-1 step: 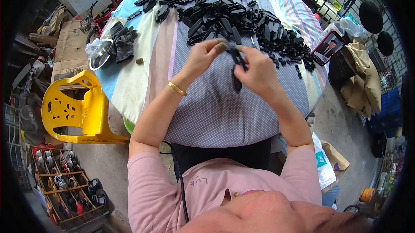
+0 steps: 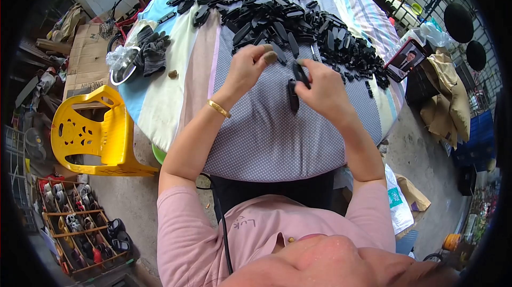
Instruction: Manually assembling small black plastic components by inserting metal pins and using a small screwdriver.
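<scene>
My right hand pinches an elongated black plastic piece between thumb and fingers, just above the patterned cloth. Close to its left, my left hand is closed, thumb against fingertips; whatever it may hold is hidden. A brown cover wraps its thumb tip. Another long black piece lies on the cloth below the held one. Beyond both hands spreads a heap of similar black pieces, with smaller black bits at its right side.
A round table with a striped cloth carries everything. Grey gloves and a metal bowl lie at the left, near a small brown lump. A phone stands at the right edge. A yellow chair is at the left.
My right hand has shifted slightly right with the black piece, widening the gap to my left hand. The piece lying on the cloth now shows more fully.
</scene>
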Action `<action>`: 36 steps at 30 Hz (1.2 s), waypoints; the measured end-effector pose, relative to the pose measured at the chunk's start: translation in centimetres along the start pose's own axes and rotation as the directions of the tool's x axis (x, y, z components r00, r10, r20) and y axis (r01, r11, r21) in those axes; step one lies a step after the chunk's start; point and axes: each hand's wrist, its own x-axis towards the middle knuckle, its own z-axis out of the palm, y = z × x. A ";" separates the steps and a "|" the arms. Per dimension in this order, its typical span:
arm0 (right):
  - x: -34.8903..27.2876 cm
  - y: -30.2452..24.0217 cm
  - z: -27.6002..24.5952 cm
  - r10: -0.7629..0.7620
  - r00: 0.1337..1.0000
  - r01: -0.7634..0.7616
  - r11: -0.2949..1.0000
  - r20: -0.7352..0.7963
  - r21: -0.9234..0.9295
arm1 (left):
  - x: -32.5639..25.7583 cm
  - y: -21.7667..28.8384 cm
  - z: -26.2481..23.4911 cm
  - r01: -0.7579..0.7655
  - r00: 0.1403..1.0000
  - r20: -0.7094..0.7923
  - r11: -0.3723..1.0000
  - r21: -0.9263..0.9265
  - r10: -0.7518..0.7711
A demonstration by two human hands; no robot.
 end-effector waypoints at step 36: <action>3.0 10.4 -2.0 0.426 0.901 -0.365 0.846 0.080 -0.389 | -3.2 2.6 5.6 -0.025 0.993 0.103 0.775 0.631 -0.051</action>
